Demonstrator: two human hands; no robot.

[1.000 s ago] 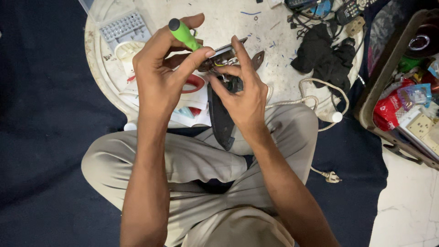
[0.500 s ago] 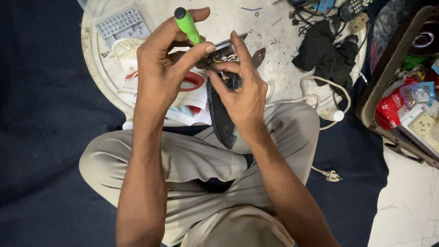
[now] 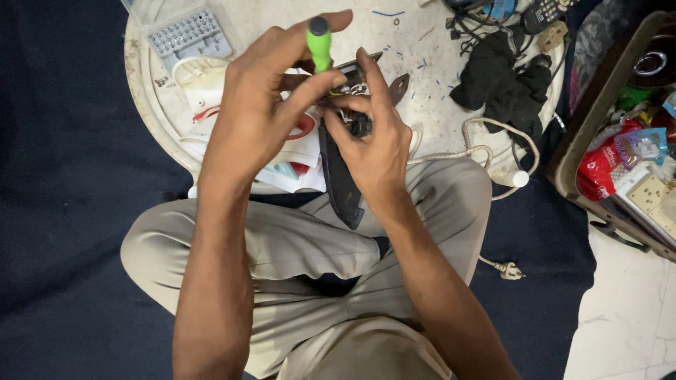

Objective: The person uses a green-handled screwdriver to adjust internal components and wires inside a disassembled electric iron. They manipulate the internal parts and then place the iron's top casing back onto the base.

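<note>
Above the crossed legs, the left hand pinches a green-handled screwdriver, fingers closed round it, tip at a dark device that the right hand clasps firmly, over the round white table

The screwdriver stands upright between the fingers of the left hand, directly over the long device that the right hand grips just to its right, above the person's lap. Beyond the left hand, on the round tray, lies the bit case. Right of the right hand, the heap of cloth and the coiled cord sit on the tray's far side, with the crate farther right on the floor.
</note>
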